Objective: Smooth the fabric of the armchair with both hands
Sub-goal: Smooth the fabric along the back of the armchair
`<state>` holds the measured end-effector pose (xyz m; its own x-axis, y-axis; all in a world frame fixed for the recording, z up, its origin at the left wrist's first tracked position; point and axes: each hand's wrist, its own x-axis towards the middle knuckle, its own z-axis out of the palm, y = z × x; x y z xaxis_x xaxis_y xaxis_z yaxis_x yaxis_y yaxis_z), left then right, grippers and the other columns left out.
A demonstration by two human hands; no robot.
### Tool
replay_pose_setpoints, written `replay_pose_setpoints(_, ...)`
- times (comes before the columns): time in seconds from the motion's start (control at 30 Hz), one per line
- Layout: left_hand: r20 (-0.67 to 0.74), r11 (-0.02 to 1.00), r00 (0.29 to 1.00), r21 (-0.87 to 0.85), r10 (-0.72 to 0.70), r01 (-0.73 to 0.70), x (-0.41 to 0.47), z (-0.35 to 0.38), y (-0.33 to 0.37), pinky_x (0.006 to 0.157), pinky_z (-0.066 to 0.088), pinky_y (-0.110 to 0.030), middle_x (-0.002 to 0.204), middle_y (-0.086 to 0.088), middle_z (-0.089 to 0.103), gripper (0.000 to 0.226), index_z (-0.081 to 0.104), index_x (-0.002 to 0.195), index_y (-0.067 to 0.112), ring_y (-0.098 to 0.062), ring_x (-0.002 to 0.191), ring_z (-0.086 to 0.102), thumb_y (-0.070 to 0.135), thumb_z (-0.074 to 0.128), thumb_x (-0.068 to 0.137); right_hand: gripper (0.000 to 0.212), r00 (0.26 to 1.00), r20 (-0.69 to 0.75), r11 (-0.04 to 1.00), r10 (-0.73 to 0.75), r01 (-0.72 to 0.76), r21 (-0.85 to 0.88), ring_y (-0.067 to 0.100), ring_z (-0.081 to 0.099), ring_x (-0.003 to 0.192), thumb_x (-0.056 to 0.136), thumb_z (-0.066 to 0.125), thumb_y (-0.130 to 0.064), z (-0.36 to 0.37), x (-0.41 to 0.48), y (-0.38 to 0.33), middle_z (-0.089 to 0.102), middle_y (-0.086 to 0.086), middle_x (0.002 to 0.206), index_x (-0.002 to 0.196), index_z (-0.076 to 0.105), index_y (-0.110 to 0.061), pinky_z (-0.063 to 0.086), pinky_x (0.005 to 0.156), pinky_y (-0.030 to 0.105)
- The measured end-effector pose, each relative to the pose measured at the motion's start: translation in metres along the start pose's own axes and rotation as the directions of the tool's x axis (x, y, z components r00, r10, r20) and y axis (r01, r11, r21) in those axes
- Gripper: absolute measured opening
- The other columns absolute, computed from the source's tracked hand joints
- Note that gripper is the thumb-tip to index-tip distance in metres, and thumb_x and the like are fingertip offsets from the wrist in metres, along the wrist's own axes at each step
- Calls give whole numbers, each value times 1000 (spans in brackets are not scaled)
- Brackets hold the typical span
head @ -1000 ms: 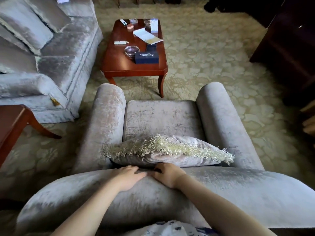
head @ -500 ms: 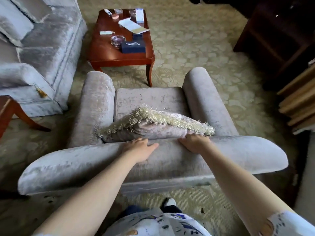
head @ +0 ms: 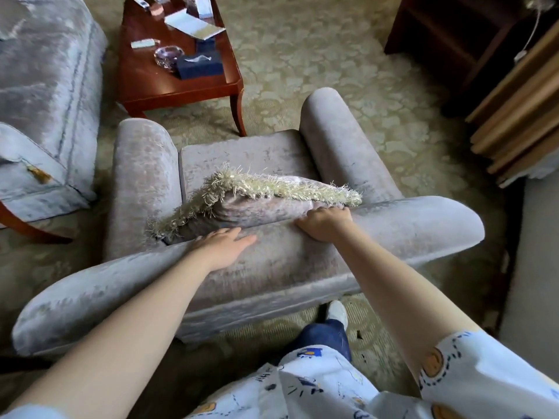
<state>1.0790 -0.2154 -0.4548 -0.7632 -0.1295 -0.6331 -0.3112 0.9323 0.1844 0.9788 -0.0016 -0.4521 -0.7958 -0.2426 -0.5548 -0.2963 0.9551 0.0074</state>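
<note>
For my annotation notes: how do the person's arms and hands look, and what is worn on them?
Both forearms are bare. The right sleeve is short and white, printed with orange smiley faces and dark dashed lines. No ring, watch or glove shows on the left hand or right hand.

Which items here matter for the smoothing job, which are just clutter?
In play: grey velvet armchair; left hand, flat on its backrest; right hand, fingers curled over the top edge.

Lying about: fringed grey cushion on the seat; red-brown wooden coffee table; dark blue tissue box; glass ashtray; grey sofa.
</note>
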Motion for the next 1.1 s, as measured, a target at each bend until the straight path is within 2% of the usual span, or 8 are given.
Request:
replay_pose_setpoints(0.13,88,995,994,-72,-64,70,16,-9,17,115,7,-43,159,-1,4,86,13,150,23,-23,145,7,76,19,83,68,983,110,987,-149,155,-50,35,25,140,93,17,-59,-3,20,6,27,13,155,144,35,-18,12,111,61)
replay_pose_setpoints(0.2,131,992,987,-78,-88,98,27,-11,44,117,8,-42,159,-5,2,84,12,151,19,-25,145,6,73,20,86,63,943,166,957,-287,290,7,32,29,139,97,19,-56,-7,33,18,33,9,153,142,38,-17,18,112,51)
replay_pose_setpoints(0.3,174,992,982,-93,-74,91,49,-8,102,116,13,-43,159,-3,4,82,13,151,22,-27,144,11,73,19,86,55,904,187,923,-384,373,93,29,41,130,98,26,-53,-11,48,56,46,11,143,133,49,-17,31,107,40)
replay_pose_setpoints(0.47,205,997,979,-71,-10,25,100,0,207,110,25,-42,157,-11,13,65,23,149,20,-33,140,22,57,19,95,50,892,300,941,-338,311,133,31,42,130,100,28,-44,-15,88,134,45,14,143,135,48,-14,32,106,35)
replay_pose_setpoints(0.57,235,991,970,-102,-56,82,127,3,241,112,18,-42,158,-10,10,64,25,147,19,-32,143,13,56,21,95,52,859,369,935,-355,322,149,30,42,130,101,29,-42,-15,113,167,46,17,142,134,49,-9,33,106,36)
replay_pose_setpoints(0.7,257,972,959,-164,-124,170,146,3,248,109,23,-36,157,-14,11,72,28,146,12,-29,141,20,59,25,92,53,827,398,918,-397,346,195,29,41,129,98,31,-47,-10,135,184,47,14,140,130,53,-11,33,105,34)
replay_pose_setpoints(0.87,247,987,965,-107,-94,123,155,-6,261,109,29,-45,156,-14,19,87,28,147,21,-33,137,29,69,12,76,55,788,460,910,-410,385,152,29,44,127,98,30,-49,-28,158,193,48,13,139,132,50,-12,35,101,34)
replay_pose_setpoints(1.1,219,973,963,-131,-158,190,144,7,260,112,22,-43,159,-2,2,88,22,149,18,-29,142,18,74,18,82,50,834,380,908,-401,307,284,25,42,130,97,36,-49,-10,142,206,46,11,142,133,50,-17,31,103,29)
